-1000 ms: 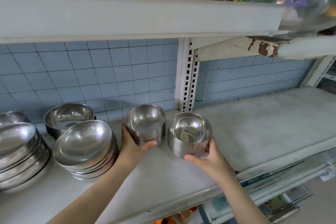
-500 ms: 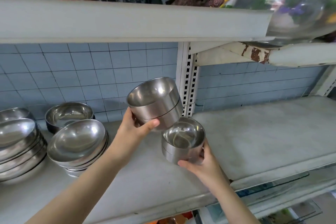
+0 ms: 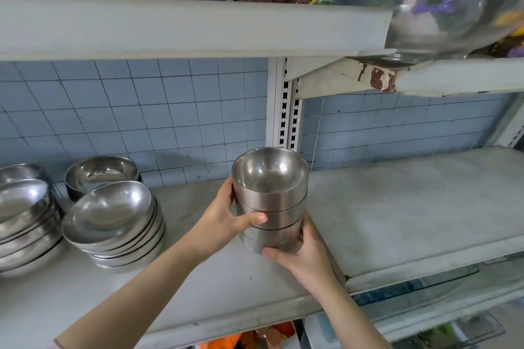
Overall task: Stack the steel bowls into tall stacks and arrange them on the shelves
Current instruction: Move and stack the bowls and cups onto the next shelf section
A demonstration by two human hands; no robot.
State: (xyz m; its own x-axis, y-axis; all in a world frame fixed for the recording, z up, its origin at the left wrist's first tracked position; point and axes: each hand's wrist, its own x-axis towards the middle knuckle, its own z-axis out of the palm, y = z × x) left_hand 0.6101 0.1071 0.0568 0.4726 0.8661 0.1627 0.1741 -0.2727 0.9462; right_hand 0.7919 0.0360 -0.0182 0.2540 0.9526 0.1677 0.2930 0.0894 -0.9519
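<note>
Steel bowls [image 3: 270, 195] form one stack above the shelf [image 3: 397, 207], at center. Left hand [image 3: 224, 221] grasps its upper part from 9 o'clock; right hand [image 3: 303, 255] cups its base from 5 o'clock.

The grey shelf [image 3: 397, 207] carried steel bowls on its left part: a tilted stack [image 3: 25, 221] at the left edge, a second stack [image 3: 113, 224] just beside it, and one bowl [image 3: 100, 173] farther back, near the wall [image 3: 170, 110].
</note>
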